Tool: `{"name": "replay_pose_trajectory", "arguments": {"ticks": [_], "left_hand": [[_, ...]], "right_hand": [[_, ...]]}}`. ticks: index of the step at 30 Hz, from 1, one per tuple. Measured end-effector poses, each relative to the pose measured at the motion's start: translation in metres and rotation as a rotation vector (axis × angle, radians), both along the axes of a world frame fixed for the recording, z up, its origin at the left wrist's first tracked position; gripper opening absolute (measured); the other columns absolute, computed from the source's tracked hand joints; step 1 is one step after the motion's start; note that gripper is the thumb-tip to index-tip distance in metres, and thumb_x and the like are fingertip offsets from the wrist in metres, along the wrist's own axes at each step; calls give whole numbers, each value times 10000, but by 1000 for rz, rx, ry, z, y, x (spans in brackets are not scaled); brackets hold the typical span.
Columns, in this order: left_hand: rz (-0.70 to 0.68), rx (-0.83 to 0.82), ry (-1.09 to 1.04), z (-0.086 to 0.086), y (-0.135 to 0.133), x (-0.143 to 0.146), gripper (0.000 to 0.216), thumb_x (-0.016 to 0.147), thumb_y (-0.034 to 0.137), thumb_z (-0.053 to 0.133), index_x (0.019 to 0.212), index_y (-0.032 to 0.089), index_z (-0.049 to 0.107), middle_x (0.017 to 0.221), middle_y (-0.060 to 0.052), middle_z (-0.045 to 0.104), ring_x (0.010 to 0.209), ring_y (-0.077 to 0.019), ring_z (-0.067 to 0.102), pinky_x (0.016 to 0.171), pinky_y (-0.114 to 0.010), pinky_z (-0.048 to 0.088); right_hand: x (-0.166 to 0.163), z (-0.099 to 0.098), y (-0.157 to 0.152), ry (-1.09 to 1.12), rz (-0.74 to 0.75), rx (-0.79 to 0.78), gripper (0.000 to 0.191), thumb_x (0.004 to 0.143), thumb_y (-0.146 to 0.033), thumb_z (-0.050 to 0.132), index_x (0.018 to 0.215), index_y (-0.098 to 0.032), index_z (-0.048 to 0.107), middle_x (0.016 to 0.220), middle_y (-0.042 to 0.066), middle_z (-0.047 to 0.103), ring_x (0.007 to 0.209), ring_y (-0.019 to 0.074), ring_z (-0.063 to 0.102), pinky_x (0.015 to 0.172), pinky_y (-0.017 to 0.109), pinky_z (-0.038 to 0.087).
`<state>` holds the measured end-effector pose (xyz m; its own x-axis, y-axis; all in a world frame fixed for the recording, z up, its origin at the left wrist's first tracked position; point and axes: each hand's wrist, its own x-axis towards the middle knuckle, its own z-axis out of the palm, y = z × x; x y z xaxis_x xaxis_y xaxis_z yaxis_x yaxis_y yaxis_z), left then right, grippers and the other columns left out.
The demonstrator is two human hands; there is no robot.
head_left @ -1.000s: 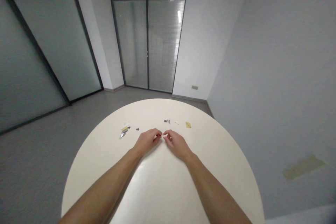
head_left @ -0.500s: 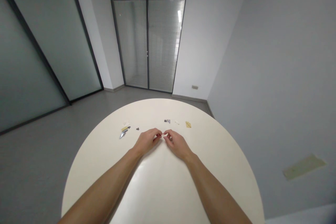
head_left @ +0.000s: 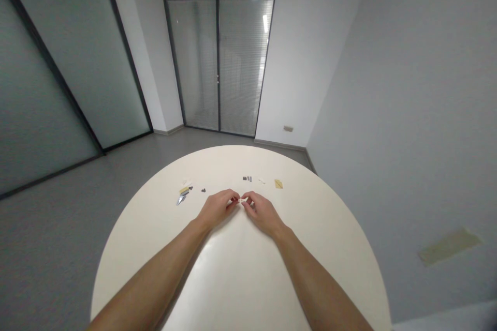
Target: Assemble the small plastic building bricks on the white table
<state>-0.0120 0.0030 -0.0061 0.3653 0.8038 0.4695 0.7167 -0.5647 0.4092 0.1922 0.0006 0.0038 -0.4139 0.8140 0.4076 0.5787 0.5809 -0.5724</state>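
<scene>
My left hand [head_left: 217,208] and my right hand [head_left: 261,212] meet fingertip to fingertip above the middle of a round cream table [head_left: 240,274]. Both pinch one tiny pale piece [head_left: 242,200], with a speck of red at the left fingertips. The piece is too small to name. Both sets of fingers are curled closed around it.
Small loose parts lie on the far half of the table: a yellow, grey and white cluster [head_left: 184,194] at the left, a dark bit [head_left: 203,190], dark and grey bits [head_left: 247,179], a white bit [head_left: 262,181] and a tan piece [head_left: 278,183]. Glass doors [head_left: 219,64] stand beyond.
</scene>
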Motion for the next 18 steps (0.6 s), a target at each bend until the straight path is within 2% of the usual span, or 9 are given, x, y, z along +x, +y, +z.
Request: {"name": "replay_pose_trajectory", "arguments": {"ticks": [18], "left_hand": [[6,-45,-10,10,-7,3,168,944,309,501,1028,248,634,966,-3,711,862,-154,659,712,-241,476]], "right_hand": [[-1,4,-2,53,32,24,135,954,-263,519,1042,-225,614,976,28,671,848,152,628,792,289,466]]}}
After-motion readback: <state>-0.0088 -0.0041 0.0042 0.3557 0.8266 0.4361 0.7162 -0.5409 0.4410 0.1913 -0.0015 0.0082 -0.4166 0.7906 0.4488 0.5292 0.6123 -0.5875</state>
